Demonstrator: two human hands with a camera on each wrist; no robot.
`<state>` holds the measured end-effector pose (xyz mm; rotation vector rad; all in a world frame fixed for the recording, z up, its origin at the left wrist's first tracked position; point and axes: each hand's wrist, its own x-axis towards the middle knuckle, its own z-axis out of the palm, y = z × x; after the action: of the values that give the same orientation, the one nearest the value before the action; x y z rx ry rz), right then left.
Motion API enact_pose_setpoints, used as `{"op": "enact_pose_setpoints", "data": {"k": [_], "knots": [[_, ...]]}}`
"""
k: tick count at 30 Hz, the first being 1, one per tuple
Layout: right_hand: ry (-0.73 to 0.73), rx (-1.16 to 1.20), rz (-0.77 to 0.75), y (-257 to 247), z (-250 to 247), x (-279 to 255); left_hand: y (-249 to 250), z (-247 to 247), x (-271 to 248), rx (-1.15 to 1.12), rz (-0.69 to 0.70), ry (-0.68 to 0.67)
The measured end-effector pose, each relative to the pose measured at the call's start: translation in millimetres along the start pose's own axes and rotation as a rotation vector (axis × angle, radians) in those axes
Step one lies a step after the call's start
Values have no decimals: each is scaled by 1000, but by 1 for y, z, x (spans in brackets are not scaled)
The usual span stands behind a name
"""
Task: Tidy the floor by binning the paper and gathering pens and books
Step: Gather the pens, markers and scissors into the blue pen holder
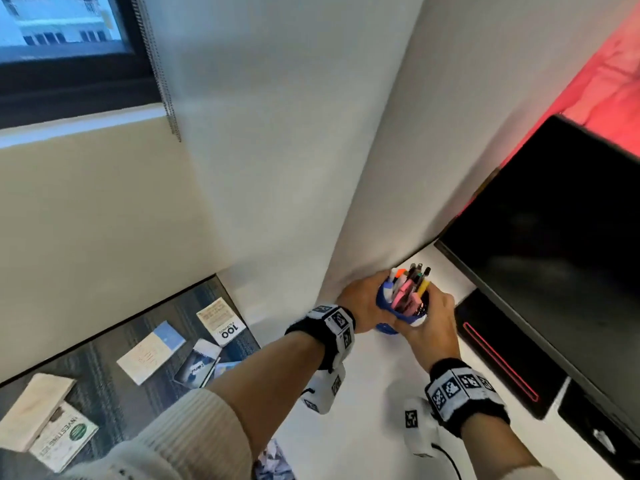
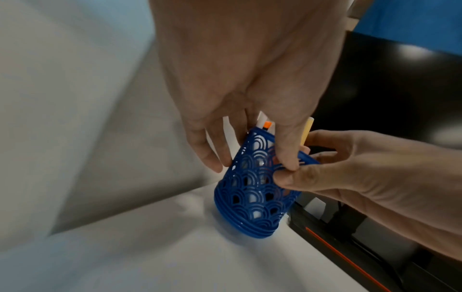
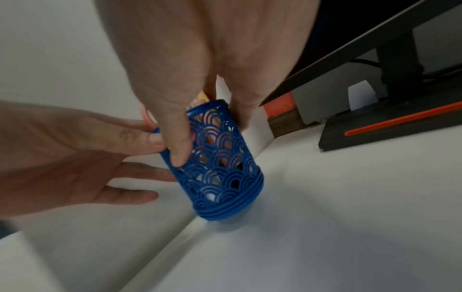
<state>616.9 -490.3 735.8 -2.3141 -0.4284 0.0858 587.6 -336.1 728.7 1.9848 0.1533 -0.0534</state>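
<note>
A blue lattice pen holder (image 1: 398,311) full of several pens (image 1: 410,285) stands tilted in the far corner of a white desk (image 1: 363,393), its base on the desktop. My left hand (image 1: 363,299) holds its left side, thumb on the front and fingers beside it (image 2: 250,154). My right hand (image 1: 429,317) grips it from the right, thumb on the lattice and fingers behind (image 3: 212,138). The holder (image 2: 252,193) (image 3: 220,173) shows in both wrist views. Several books (image 1: 150,355) lie on the dark floor at the left.
A black monitor (image 1: 554,254) on a black stand with a red stripe (image 1: 502,358) stands just right of the holder. White walls (image 1: 277,168) close the corner behind it. A crumpled blue-and-white sheet (image 1: 273,462) shows under my left forearm.
</note>
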Motion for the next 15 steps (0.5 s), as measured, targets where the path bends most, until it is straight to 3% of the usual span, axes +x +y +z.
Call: {"op": "enact_pose_setpoints", "data": {"k": [4, 10, 15], "knots": [[52, -18, -3, 29, -1, 37, 1, 16, 42, 54, -29, 10], [-31, 132, 108, 48, 4, 51, -12, 29, 58, 16, -68, 40], [38, 95, 393, 46, 21, 23, -14, 36, 29, 140, -159, 107]]}}
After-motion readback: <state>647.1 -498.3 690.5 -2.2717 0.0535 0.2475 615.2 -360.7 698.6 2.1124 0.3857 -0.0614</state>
